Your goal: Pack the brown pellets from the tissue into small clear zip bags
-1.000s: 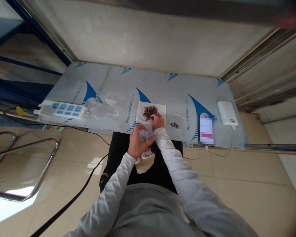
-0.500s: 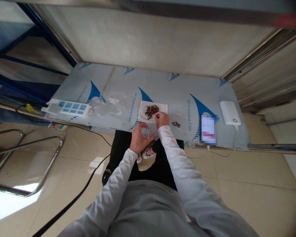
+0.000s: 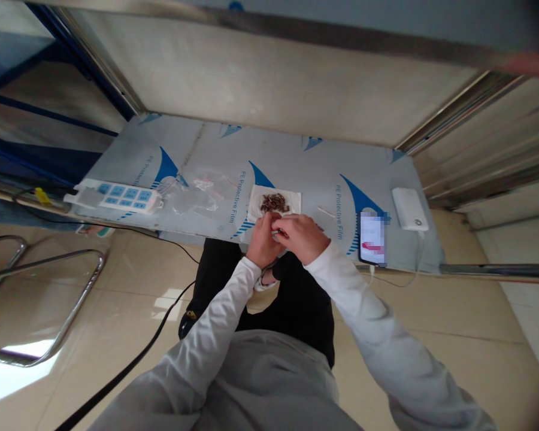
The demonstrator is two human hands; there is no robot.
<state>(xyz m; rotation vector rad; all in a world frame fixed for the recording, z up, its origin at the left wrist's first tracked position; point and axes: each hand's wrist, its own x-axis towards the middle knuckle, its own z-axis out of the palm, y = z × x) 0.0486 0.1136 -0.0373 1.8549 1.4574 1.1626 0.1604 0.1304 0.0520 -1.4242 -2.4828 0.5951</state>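
My left hand (image 3: 263,242) and my right hand (image 3: 302,237) are together at the table's front edge, fingertips touching or nearly so. The fingers of both are closed in a pinch, and what lies between them is hidden or too small to name. Just beyond them is a heap of small dark brown pieces (image 3: 275,202) on a white square sheet or shallow tray (image 3: 256,197). My hands cover its near edge. To the right of my right hand, a few small brown pieces are mostly hidden by it.
Clear plastic bags (image 3: 193,194) lie left of the heap, beside a white power strip (image 3: 128,197). A thin white stick (image 3: 326,212), a phone (image 3: 372,238) on a cable and a white power bank (image 3: 409,208) lie to the right. A metal-framed chair (image 3: 83,299) stands at left.
My right hand has drawn back from the heap's edge to meet my left hand. My left hand, earlier curved around a small clear object, has closed its fingers. The view has shifted slightly.
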